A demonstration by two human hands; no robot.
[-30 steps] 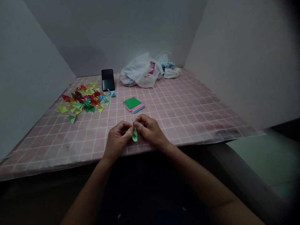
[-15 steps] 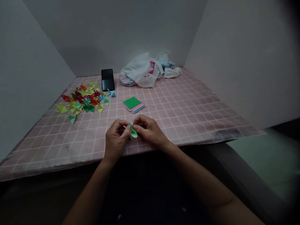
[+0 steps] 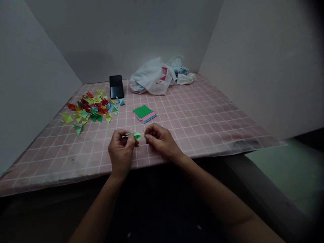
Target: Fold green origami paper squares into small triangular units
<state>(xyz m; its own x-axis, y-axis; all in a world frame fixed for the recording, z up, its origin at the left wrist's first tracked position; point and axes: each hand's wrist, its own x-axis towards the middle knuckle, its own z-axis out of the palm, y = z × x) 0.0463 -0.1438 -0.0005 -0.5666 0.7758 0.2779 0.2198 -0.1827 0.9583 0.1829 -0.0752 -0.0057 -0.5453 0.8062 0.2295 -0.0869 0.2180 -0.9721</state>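
Near the front edge of the table, my left hand (image 3: 120, 148) pinches a small folded piece of light green paper (image 3: 137, 136) between thumb and fingers. The paper's wider end points right and its narrower end lies left, partly hidden by the thumb. Just right of it, a small gap away, my right hand (image 3: 162, 140) is closed with thumb and fingertips together, and nothing shows in it. Beyond both hands lies a stack of square coloured paper (image 3: 143, 112), green on top with pink and blue sheets showing below.
A pile of folded paper figures (image 3: 93, 104) in red, yellow, green and blue spreads at the left. Behind it a black phone (image 3: 116, 86) leans upright. White plastic bags (image 3: 154, 76) sit at the back. A pink checked cloth (image 3: 202, 118) covers the table, with walls around it.
My left hand has moved slightly left with the green paper, turning it from downward-slanting to nearly level. My right hand has let go of the paper and stays close to where it was.
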